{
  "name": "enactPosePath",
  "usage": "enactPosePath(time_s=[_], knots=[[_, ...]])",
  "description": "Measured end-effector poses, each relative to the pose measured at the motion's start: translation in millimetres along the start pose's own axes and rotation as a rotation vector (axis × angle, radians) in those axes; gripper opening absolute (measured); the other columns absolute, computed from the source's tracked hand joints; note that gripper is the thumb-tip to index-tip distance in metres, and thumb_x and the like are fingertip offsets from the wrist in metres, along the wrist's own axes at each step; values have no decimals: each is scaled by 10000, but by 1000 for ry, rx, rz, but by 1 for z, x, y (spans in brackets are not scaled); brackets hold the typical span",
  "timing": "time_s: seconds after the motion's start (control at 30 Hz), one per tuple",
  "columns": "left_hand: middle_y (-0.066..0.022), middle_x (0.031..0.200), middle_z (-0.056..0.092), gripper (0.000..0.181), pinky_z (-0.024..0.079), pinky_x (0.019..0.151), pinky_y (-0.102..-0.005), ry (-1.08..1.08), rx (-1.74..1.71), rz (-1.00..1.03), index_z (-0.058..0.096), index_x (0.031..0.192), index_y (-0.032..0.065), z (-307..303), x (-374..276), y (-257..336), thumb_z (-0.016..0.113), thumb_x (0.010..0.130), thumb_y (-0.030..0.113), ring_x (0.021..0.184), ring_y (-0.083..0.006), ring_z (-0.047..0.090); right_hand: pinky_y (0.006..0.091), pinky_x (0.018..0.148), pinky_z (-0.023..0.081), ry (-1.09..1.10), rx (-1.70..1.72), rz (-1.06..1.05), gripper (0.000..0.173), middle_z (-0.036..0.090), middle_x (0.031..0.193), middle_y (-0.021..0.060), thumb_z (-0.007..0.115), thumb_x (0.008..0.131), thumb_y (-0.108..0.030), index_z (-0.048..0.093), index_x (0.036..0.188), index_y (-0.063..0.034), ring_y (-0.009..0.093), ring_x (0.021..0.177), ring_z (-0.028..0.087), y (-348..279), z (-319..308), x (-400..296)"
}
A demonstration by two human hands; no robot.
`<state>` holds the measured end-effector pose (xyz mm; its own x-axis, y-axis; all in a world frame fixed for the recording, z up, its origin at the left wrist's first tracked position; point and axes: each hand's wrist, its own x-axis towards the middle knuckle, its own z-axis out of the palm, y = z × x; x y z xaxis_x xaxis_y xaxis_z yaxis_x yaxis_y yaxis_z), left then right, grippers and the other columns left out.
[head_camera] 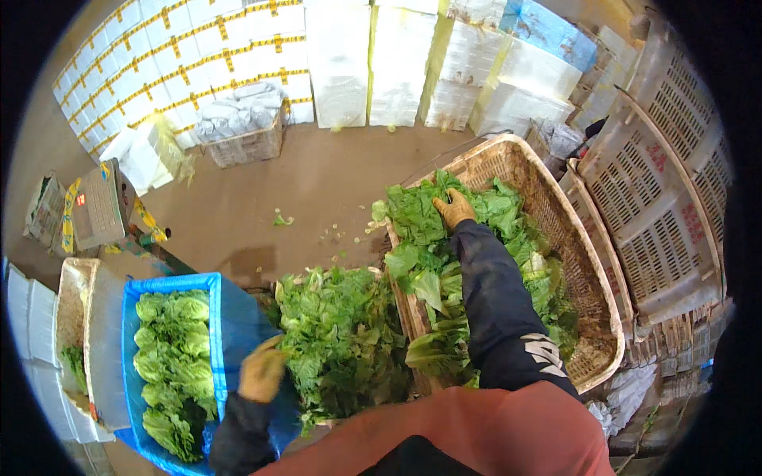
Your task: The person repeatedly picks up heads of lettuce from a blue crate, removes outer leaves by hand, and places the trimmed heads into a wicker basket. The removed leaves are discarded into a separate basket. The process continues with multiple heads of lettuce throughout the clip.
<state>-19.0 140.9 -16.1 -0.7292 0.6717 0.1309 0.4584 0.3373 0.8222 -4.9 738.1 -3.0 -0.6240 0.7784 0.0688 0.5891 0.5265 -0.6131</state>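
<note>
My right hand (455, 208), in a tan glove, rests with fingers spread on leafy green lettuce (417, 211) in a large dirty plastic crate (571, 238) at the right. Whether its fingers grip a leaf is unclear. My left hand (262, 369), also gloved and slightly blurred, is between a blue-lined box (215, 333) and a heap of loose green leaves (339, 333) in the middle. Its fingertips are by the heap's left edge, and what they hold cannot be made out. Heads of lettuce (172, 357) stand in rows inside the blue-lined box.
A scale with a lit display (95, 205) stands at the left, near a pale crate (89, 333). White foam boxes (339, 65) are stacked along the back. Slotted plastic crates (649, 220) stand at the right. Leaf scraps (283, 219) lie on the brown floor.
</note>
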Motion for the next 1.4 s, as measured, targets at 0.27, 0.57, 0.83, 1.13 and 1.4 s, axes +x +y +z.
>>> enactPosePath(time_s=[0.27,0.57,0.83,1.13,1.4], knots=[[-168,1503,449,773,361,1116,-454,-768,-2076,-522,387,1508,88,170,111,51,431,954,625,1363,-286,451,332,721,482,-243,599,-285,267,650,1045,118,679,842,-8,662,1105,-48,210,836,603,-37,-87,-285],[-140,1486,462,658,385,1098,-398,-629,-1395,-363,384,1499,55,94,90,73,554,937,351,1336,-232,465,455,761,543,-343,-263,-490,726,678,1092,185,667,851,-107,351,1504,-117,398,890,669,-72,-136,-329],[-115,1471,474,642,405,1082,-347,-674,-924,-139,382,1492,25,18,19,87,663,921,108,1313,-184,476,502,797,526,-737,-371,-352,845,685,970,252,639,866,-206,154,1539,-46,417,880,681,-125,-82,-369],[-123,1470,479,594,424,1096,-349,-636,-1528,-427,341,1511,63,19,-67,64,586,976,141,1294,-210,520,515,829,520,-887,-369,-339,797,672,1048,295,597,881,-163,173,1555,-114,460,906,665,-76,-48,-365],[-131,1456,490,494,459,1066,-376,-695,-524,71,353,1495,12,26,-32,44,460,1043,183,1267,-213,545,432,756,550,-845,-57,-985,631,667,1144,105,691,878,-193,421,1447,-221,319,967,677,-114,-34,-383]])
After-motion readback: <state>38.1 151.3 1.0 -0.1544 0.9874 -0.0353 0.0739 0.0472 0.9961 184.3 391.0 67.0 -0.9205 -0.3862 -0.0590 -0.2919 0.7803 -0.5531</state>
